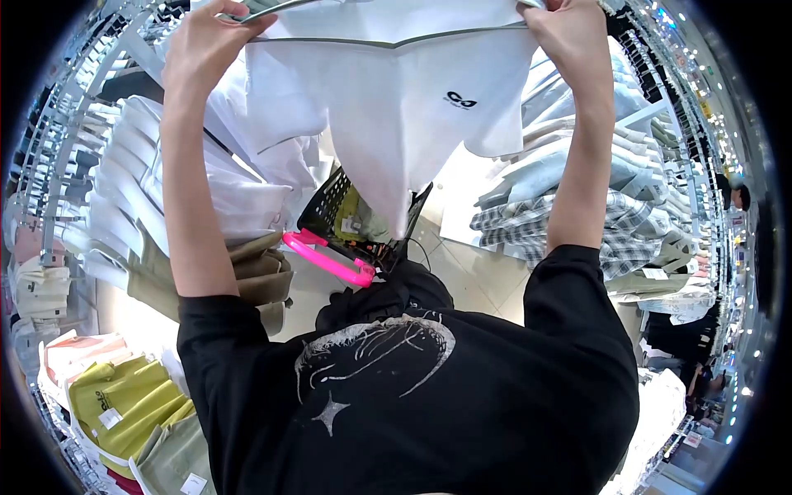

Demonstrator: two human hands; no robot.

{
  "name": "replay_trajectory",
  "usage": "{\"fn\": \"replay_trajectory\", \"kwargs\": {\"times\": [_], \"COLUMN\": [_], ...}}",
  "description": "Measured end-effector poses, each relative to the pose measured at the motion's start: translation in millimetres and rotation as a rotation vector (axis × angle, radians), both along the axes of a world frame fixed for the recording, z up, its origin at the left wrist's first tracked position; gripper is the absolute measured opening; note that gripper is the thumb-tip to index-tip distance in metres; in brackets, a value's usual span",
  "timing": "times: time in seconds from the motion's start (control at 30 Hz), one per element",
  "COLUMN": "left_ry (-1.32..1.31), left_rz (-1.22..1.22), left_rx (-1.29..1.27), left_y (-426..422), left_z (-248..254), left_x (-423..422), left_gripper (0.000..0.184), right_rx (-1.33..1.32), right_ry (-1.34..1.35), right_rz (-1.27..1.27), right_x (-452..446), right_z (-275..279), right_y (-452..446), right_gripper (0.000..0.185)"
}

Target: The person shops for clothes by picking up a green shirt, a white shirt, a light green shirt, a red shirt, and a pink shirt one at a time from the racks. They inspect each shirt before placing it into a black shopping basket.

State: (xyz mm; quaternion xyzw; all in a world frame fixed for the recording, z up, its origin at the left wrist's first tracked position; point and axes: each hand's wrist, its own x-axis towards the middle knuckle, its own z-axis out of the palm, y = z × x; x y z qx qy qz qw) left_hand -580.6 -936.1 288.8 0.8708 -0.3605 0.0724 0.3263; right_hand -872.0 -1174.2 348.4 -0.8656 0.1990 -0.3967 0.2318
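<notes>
A white shirt [363, 91] with a thin dark grey trim line and a small black logo hangs stretched out in front of me, at the top of the head view. On one side my left hand [206, 37] has its fingers closed around the shirt's upper edge. My right hand [571, 37] grips the opposite upper corner, its fingertips partly cut off by the frame. The shirt's lower part tapers down over a black shopping basket [327, 202] with a bright pink handle [330, 260]. Inside the basket lies something yellow-green, partly covered by the shirt.
Racks of white shirts [124, 181] stand at the left, with brown garments [260, 272] below. At the right hang pale shirts and a checked shirt [569, 235]. Folded yellow-green shirts [124, 404] lie at lower left. Tiled floor [478, 276] shows between the racks.
</notes>
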Motion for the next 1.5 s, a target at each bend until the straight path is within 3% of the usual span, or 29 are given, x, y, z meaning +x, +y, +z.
{"fn": "replay_trajectory", "kwargs": {"times": [0.13, 0.23, 0.27, 0.33, 0.4, 0.43, 0.47, 0.5, 0.53, 0.57, 0.6, 0.63, 0.67, 0.8, 0.87, 0.93, 1.0, 1.1, 1.17, 1.2, 1.23, 1.27, 1.33, 1.37, 1.4, 1.5], "left_ry": [0.350, 0.450, 0.454, 0.437, 0.406, 0.313, 0.316, 0.510, 0.513, 0.630, 0.584, 0.643, 0.710, 0.783, 0.706, 0.662, 0.530, 0.267, 0.212, 0.257, 0.306, 0.521, 0.645, 0.761, 0.778, 0.809], "left_rz": [-0.143, -0.207, -0.206, -0.211, -0.216, -0.127, -0.054, 0.001, -0.073, -0.120, -0.131, -0.133, -0.142, -0.165, -0.179, -0.253, -0.196, -0.217, -0.257, -0.148, -0.045, 0.044, -0.092, -0.064, -0.071, -0.067], "left_rx": [-0.216, -0.317, -0.434, -0.431, -0.424, -0.357, -0.318, -0.132, -0.234, -0.267, -0.296, -0.221, -0.143, -0.245, -0.496, -0.701, -0.651, -0.610, -0.540, -0.489, -0.435, -0.425, -0.411, -0.270, -0.213, -0.278], "left_y": [-5, -4, -5, -1, 2, 1, -1, 4, 8, 4, 0, 3, 6, 12, 19, 25, 37, 47, 56, 50, 51, 53, 54, 56, 63, 66], "left_z": [-11, -31, -42, -78, -126, -155, -178, -158, -182, -210, -241, -239, -238, -259, -257, -249, -248, -270, -272, -291, -277, -264, -279, -278, -256, -258], "left_x": [-1, -17, -24, -20, -44, -70, -96, -127, -145, -153, -166, -177, -188, -204, -208, -212, -222, -220, -212, -213, -213, -218, -207, -205, -206, -207], "left_gripper": [0.031, 0.029, 0.021, 0.022, 0.027, 0.031, 0.034, 0.037, 0.038, 0.039, 0.038, 0.036, 0.034, 0.029, 0.032, 0.030, 0.033, 0.033, 0.030, 0.027, 0.023, 0.023, 0.027, 0.027, 0.028, 0.028], "right_rx": [0.047, 0.038, -0.037, -0.205, -0.243, -0.161, -0.111, -0.061, -0.003, -0.003, 0.008, -0.036, 0.061, 0.467, 0.751, 0.670, 0.406, 0.176, 0.131, 0.110, 0.086, 0.055, 0.072, 0.029, -0.017, 0.061], "right_ry": [0.010, 0.299, 0.343, 0.429, 0.777, 1.081, 1.073, 1.126, 1.182, 1.058, 0.931, 0.787, 0.593, 0.333, 0.202, 0.147, 0.252, 0.202, 0.212, 0.224, 0.160, 0.166, 0.142, 0.108, 0.074, 0.060], "right_rz": [0.002, 0.117, 0.121, 0.159, 0.099, 0.218, 0.515, 0.594, 0.660, 0.707, 0.743, 0.781, 0.857, 1.061, 1.181, 1.108, 0.990, 0.884, 0.829, 0.804, 0.776, 0.695, 0.665, 0.677, 0.689, 0.736], "right_x": [3, -3, -7, -4, -8, -2, 1, 14, 25, 37, 54, 72, 91, 164, 196, 222, 236, 252, 255, 254, 255, 257, 269, 273, 276, 292], "right_z": [-1, -15, -24, -45, -59, -64, -77, -77, -77, -85, -95, -103, -113, -124, -129, -134, -133, -151, -155, -158, -158, -156, -155, -156, -157, -157], "right_y": [1, -37, -43, -52, -23, -14, -10, 10, 29, 43, 58, 78, 100, 191, 240, 286, 314, 329, 325, 321, 314, 306, 288, 279, 270, 245], "right_gripper": [0.023, 0.031, 0.032, 0.035, 0.040, 0.038, 0.035, 0.034, 0.034, 0.037, 0.040, 0.039, 0.036, 0.033, 0.037, 0.047, 0.057, 0.074, 0.073, 0.072, 0.071, 0.068, 0.060, 0.056, 0.052, 0.044]}}
